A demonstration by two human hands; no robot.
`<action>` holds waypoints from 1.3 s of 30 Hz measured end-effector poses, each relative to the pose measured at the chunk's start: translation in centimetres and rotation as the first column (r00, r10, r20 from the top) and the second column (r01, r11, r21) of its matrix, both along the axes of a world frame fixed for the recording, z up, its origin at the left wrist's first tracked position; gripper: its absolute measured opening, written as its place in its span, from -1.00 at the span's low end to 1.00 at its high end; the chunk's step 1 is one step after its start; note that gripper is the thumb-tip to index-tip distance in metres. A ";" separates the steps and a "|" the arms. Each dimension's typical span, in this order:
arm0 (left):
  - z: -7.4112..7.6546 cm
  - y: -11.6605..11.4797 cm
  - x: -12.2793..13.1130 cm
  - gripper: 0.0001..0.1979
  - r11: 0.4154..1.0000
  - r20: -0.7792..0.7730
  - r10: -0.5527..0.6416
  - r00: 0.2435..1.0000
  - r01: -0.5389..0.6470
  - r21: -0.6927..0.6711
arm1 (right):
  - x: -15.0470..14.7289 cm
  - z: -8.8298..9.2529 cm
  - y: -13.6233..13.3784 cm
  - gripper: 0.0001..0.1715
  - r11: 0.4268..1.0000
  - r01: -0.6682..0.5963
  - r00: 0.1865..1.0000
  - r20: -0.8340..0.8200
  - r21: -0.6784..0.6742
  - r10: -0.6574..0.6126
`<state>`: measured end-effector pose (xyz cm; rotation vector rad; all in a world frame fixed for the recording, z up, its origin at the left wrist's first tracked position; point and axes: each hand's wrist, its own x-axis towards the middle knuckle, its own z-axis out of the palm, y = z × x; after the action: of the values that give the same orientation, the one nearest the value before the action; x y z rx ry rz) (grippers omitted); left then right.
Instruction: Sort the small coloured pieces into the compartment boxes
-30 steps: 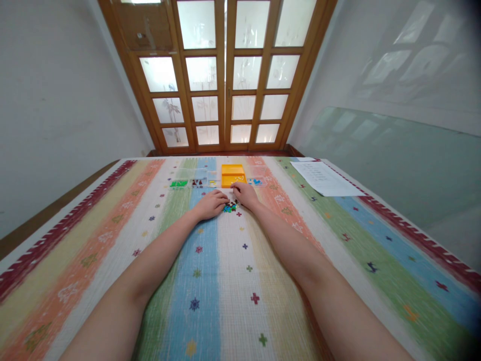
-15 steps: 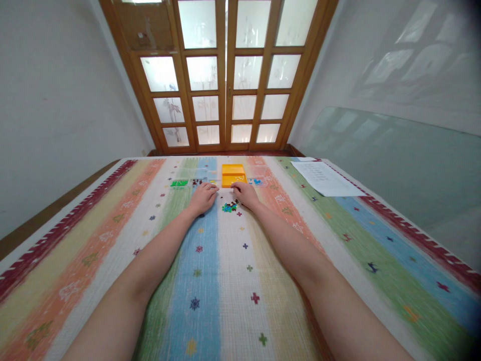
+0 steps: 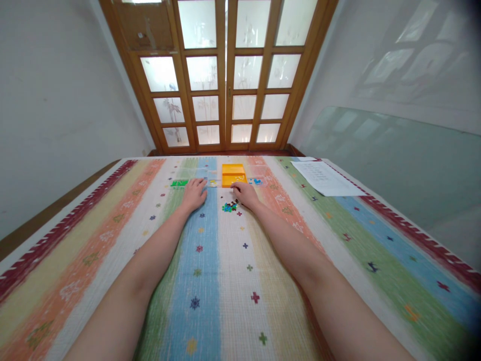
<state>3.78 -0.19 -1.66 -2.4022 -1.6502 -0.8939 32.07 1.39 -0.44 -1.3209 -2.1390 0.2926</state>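
My left hand lies palm down on the striped cloth, its fingers stretched forward to the row of clear compartments, just right of the one with green pieces. I see nothing in it. My right hand rests with its fingers curled and their tips on the cloth at the near edge of the orange tray. A small pile of mixed coloured pieces lies between the hands, close to the right one.
A clear compartment with blue pieces sits right of the orange tray. A printed paper sheet lies at the far right of the striped cloth. Wooden glazed doors stand behind the surface.
My left hand has left the pile of pieces and moved up and to the left, to the clear compartments. My right hand has stayed where it was.
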 end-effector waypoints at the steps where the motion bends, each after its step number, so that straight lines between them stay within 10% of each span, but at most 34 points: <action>1: 0.0 0.0 0.1 -0.55 1.000 0.011 -0.004 1.000 0.004 0.006 | 0.0 0.0 0.0 -0.68 1.000 -0.002 1.000 -0.002 0.001 0.002; 14: 1.2 -2.2 3.6 -0.72 0.897 -0.046 -0.430 0.902 0.421 -0.138 | 0.0 -0.4 0.3 -0.67 1.000 -0.007 1.000 -0.007 -0.001 0.007; 39: 1.6 -2.8 4.3 -0.69 0.902 -0.119 -0.426 0.897 0.411 -0.128 | 0.0 -0.4 0.3 -0.66 1.000 -0.026 1.000 0.001 0.012 0.026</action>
<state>8.09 -3.01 -0.10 -2.8774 -1.1689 -0.6709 32.04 1.65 -0.84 -1.2874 -2.1572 0.2888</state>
